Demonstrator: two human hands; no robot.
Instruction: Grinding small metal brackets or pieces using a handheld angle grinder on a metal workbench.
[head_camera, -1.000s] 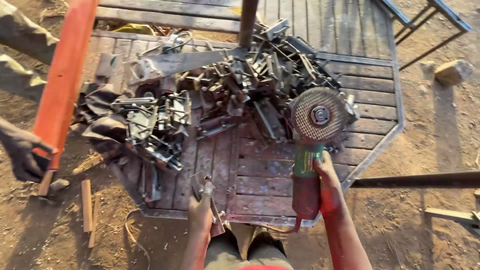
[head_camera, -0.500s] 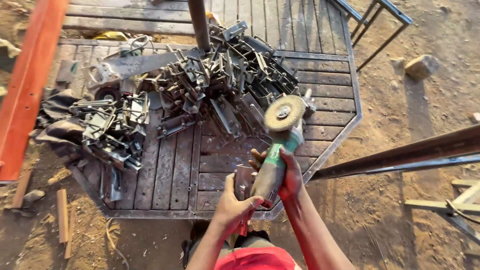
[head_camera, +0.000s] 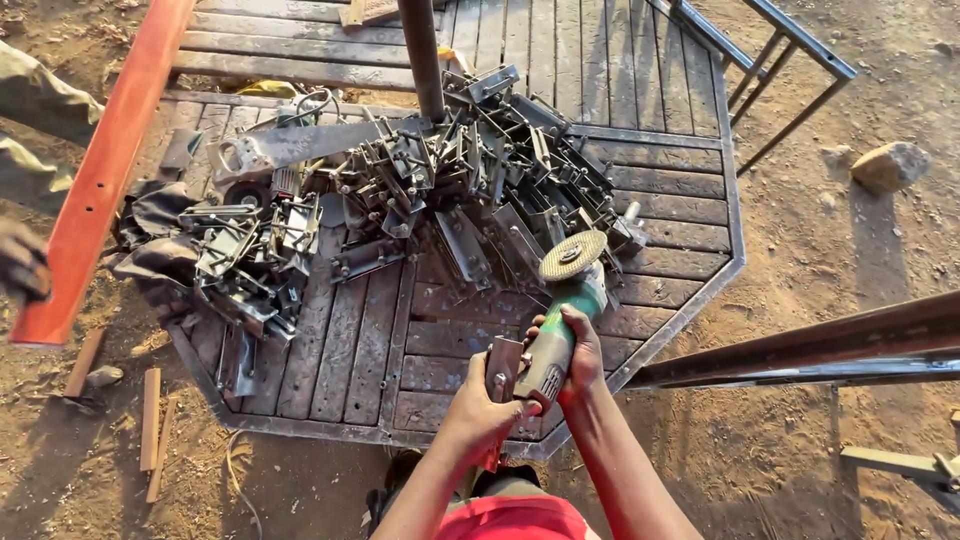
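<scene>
While both hands grip it, green grinder (head_camera: 560, 320) tilts.

Warm, low sunlight rakes in from the right of the hands, and long shadows stretch leftward off the stone (head_camera: 892, 165) and the metal pile (head_camera: 420, 190). The picture holds sharp around the hands; straight bars bow slightly near the edges. Glints on the metal, no harsh glare.

head cam | looks steeply down, close over both hands | faces metal platform (head_camera: 660, 180)
</scene>
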